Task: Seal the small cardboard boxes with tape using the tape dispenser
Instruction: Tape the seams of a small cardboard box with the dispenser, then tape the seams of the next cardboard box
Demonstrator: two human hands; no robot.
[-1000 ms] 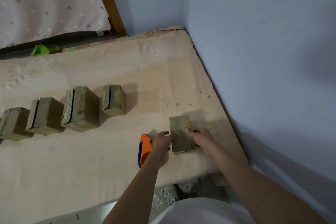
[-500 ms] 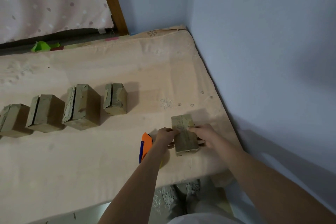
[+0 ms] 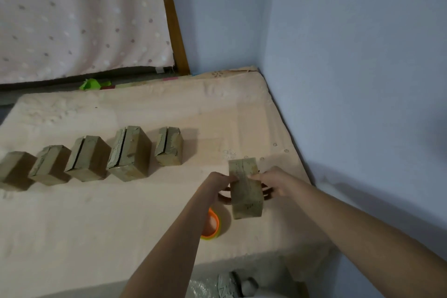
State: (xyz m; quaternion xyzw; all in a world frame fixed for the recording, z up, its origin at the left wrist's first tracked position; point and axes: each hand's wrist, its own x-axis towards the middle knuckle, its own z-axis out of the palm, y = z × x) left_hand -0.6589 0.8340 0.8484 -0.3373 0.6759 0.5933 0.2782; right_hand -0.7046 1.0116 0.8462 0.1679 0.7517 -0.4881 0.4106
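A small cardboard box with tape along its top stands near the mattress's right edge. My left hand grips its left side and my right hand grips its right side. A dark brown ring shows under the box on both sides. The orange tape dispenser lies just left of the box's near end, partly hidden by my left forearm. Several more boxes stand in a row to the left, from one small box past a bigger box to the frame's left edge.
The pale mattress ends at a blue wall on the right. Its front edge runs along the bottom. A dotted curtain, a wooden post and a green scrap lie behind.
Both hands keep hold of the box, which now sits higher and closer to the camera, showing a brown ring under it. The view has tilted, so more of the dispenser's round side shows.
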